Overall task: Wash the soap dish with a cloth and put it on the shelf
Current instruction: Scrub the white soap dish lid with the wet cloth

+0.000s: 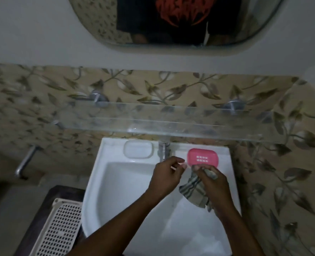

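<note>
While both forearms reach in from the near edge over the white sink [101,191], the pink soap dish [202,157] sits on the sink's far right ledge, just right of the metal tap [163,151], its slotted face turned up. The right hand [211,183] is closed around a striped cloth [194,189] — fingers curled over the upper part of the fabric, the rest hanging down over the basin — and its fingertips lie at the dish's near edge; whether they actually touch the dish cannot be told. The left hand [166,174] hovers over the basin just near the tap, fingers loosely curled, thumb and forefinger close together near the dish's left end but gripping nothing that can be made out. On the far left ledge of the sink rests a white soap dish [138,149], well apart from the pink one. Above the sink a clear glass shelf [116,120] runs along the leaf-patterned tile wall [42,89], held by round metal brackets. Higher still, a mirror [101,21] reflects a dark shirt with a red print. At the near left, beside the sink, lies a cream perforated basket [60,230] — and a metal rail [26,159] juts from the wall beyond it.
</note>
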